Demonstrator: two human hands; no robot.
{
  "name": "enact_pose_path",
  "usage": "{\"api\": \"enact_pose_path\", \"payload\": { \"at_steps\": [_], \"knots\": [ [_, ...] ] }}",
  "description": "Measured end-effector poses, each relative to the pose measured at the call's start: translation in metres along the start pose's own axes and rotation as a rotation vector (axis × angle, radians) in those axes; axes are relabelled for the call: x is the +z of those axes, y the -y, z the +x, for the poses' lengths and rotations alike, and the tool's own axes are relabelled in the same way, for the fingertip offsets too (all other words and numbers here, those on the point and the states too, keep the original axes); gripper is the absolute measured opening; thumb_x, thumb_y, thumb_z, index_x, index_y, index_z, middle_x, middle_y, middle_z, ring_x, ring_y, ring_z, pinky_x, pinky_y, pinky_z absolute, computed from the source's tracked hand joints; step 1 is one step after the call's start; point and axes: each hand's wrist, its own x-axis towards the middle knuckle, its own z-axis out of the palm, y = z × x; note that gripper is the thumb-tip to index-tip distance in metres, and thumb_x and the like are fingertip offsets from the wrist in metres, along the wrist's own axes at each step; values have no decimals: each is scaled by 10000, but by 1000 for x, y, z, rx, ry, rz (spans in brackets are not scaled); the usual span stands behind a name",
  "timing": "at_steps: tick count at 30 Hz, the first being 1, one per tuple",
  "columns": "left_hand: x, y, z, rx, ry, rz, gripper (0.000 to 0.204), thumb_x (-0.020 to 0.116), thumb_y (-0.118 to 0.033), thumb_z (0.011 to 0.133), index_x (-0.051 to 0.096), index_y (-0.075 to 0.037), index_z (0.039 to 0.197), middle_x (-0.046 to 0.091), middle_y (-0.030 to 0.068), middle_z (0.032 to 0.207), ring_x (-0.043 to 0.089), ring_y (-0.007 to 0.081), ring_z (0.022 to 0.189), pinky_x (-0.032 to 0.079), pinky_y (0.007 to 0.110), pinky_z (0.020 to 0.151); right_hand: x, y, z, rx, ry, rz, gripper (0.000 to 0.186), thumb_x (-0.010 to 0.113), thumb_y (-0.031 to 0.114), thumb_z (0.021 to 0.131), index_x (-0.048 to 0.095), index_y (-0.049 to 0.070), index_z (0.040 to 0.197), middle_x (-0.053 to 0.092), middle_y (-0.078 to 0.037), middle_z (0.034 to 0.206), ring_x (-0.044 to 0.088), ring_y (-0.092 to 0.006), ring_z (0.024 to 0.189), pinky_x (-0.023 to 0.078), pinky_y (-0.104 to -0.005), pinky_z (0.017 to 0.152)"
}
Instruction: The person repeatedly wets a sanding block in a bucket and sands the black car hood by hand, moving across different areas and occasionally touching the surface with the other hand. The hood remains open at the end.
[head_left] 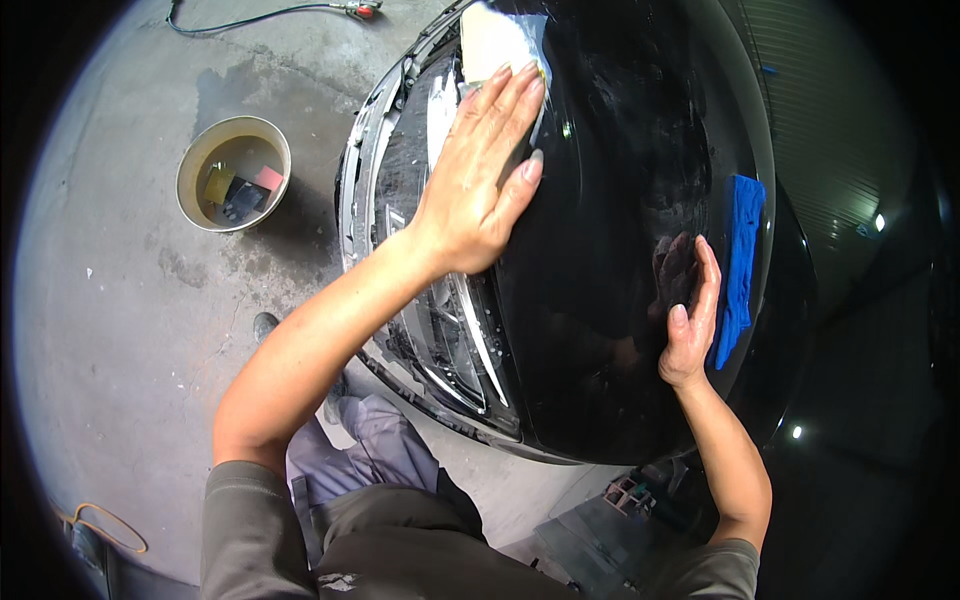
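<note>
My left hand (pixel 483 170) lies with its fingers stretched out over the front edge of a black car hood (pixel 600 150). Its fingertips rest at the lower edge of a pale patch (pixel 503 45), bright with glare; I cannot tell whether that is a cloth, a sheet or something else. Against the hood's right side leans my right hand (pixel 692 320), empty, thumb apart from the fingers. Just right of it a folded blue cloth (pixel 739 270) lies on the black bodywork. Beside my left forearm is the car's headlight (pixel 445 325), wet or smeared.
On the concrete floor to the left stands a bucket (pixel 185 180) of cloudy water holding several flat pads. A dark air hose (pixel 255 18) with a red-tipped fitting lies far left. An orange cord (pixel 110 528) curls at lower left.
</note>
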Motion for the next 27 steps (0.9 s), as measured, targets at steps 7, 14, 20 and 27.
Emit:
{"api": "enact_pose_path", "payload": {
  "at_steps": [7, 14, 20, 27],
  "knots": [
    [-5, -147, -106, 14, 409, 15, 723, 548, -275, 972, 390, 62, 1591, 348, 220, 1694, 296, 376, 1594, 187, 506, 1298, 0, 7, 1, -20, 15, -26, 827, 547, 498, 1025, 351, -73, 1591, 391, -243, 1633, 369, -385, 1528, 255, -468, 1274],
    [-49, -77, 23, -43, 112, 444, 583, 486, -287, 1083, 429, 35, 1566, 406, 227, 1653, 320, 377, 1574, 219, 479, 1304, 3, 7, 2, -58, -1, -31, 776, 555, 463, 1036, 379, -68, 1573, 415, -254, 1600, 394, -387, 1506, 284, -464, 1263],
    [-28, -189, -81, -145, 501, 184, 684, 572, -306, 1006, 401, -10, 1598, 348, 130, 1698, 281, 294, 1600, 216, 467, 1303, 6, 10, 6, -89, -37, 28, 777, 595, 478, 1031, 406, -77, 1541, 445, -270, 1560, 428, -401, 1476, 315, -463, 1245],
    [-33, -149, -34, 49, 237, 471, 581, 504, -260, 1064, 417, -73, 1608, 413, 103, 1669, 319, 319, 1580, 235, 474, 1304, 14, 13, 5, -93, -107, 98, 828, 562, 575, 1036, 405, -62, 1541, 452, -294, 1541, 461, -424, 1446, 349, -483, 1223]
  ]
}}
